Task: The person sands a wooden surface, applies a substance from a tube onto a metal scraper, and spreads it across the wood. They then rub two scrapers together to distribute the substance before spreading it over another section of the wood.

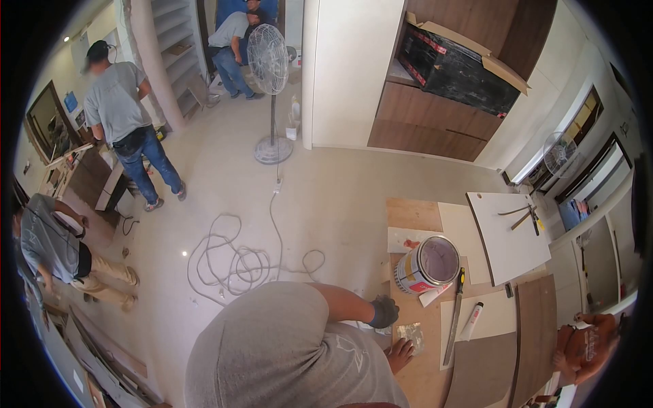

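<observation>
I am bent low over a brown board on the floor, and my grey shirt fills the bottom of the view. My left hand wears a dark glove and rests curled at the board's near edge; whether it holds anything is hidden. My right hand is bare, with its fingers spread on the board, touching a small grey crumpled sheet. Just beyond stands a paint can with a closed lid. A long thin blade and a white marker lie to its right.
A white panel carries hand tools. A tangled white cable lies on the floor near a standing fan. Three people work at the left and back; another person in orange is at the right.
</observation>
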### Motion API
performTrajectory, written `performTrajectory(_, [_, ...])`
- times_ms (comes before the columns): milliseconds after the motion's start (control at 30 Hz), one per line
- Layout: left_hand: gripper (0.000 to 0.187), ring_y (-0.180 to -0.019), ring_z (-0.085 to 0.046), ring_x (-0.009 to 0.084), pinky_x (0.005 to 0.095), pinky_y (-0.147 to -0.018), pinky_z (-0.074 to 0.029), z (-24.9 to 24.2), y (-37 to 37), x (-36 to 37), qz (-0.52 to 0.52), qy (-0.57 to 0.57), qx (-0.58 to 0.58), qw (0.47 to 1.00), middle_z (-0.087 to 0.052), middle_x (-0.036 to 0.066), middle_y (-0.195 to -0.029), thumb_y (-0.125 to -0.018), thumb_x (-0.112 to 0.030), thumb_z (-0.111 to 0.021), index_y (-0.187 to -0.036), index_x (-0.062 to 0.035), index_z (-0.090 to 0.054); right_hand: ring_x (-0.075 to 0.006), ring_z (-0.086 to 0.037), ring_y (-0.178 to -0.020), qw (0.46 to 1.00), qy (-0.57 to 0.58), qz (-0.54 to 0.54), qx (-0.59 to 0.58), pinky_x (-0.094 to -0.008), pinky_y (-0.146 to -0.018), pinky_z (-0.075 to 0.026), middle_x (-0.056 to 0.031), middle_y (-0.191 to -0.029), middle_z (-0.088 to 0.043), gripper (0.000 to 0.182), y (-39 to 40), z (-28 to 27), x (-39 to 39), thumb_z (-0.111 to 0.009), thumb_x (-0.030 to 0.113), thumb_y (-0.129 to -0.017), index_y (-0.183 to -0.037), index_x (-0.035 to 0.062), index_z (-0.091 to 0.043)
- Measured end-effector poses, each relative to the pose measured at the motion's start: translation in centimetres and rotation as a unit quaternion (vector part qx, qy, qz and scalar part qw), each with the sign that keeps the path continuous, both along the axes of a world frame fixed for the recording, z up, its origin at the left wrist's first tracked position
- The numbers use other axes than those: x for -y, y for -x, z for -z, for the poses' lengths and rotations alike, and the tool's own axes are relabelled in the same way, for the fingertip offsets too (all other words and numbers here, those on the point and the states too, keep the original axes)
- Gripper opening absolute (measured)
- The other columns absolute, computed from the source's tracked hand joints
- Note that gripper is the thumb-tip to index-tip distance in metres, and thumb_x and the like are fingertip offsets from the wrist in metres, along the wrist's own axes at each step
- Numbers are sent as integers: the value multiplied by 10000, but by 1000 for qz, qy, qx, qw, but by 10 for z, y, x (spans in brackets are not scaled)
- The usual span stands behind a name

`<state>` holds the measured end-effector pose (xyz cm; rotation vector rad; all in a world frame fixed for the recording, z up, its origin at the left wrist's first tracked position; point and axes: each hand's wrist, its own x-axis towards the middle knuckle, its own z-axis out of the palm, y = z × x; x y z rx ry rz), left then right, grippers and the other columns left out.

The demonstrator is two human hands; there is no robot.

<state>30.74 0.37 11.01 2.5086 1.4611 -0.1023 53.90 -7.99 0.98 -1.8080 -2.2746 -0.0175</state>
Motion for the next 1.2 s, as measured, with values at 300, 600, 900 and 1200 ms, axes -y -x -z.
performTrajectory(300, [246,-1042,-672,312,484,-800,-545,-1,0,-1,-3,6,6,1000,-701,98,-1109,-847,-209,-673,-1044,-97,-768,-476,-385,-1405,1000,4,2,0,-664,-1088,-331,-236,-1535,-414,735,2,-4,1,-661,237,-787,-1473,74,-454])
performTrajectory(600, [235,-1041,-675,310,470,-785,-550,-2,1,-3,6,12,8,1000,-699,105,-1106,-847,-189,-668,-1035,-91,-769,-473,-402,-1392,1000,-13,-4,2,-659,-1060,-356,-230,-1519,-435,740,2,-2,0,-654,258,-768,-1459,66,-471])
performTrajectory(900, [239,-1038,-677,316,466,-796,-550,-7,1,-2,13,17,-5,1000,-701,112,-1113,-850,-190,-664,-1034,-82,-770,-471,-411,-1385,1000,-5,4,5,-654,-1059,-361,-233,-1515,-440,744,2,-2,-1,-661,269,-766,-1457,65,-476])
performTrajectory(1200, [251,-1040,-676,318,484,-789,-551,-3,1,-3,16,10,1,1000,-696,112,-1129,-851,-209,-666,-1048,-91,-767,-472,-409,-1386,1000,-2,0,5,-659,-1058,-356,-242,-1514,-437,736,1,-2,-1,-670,252,-771,-1454,60,-473])
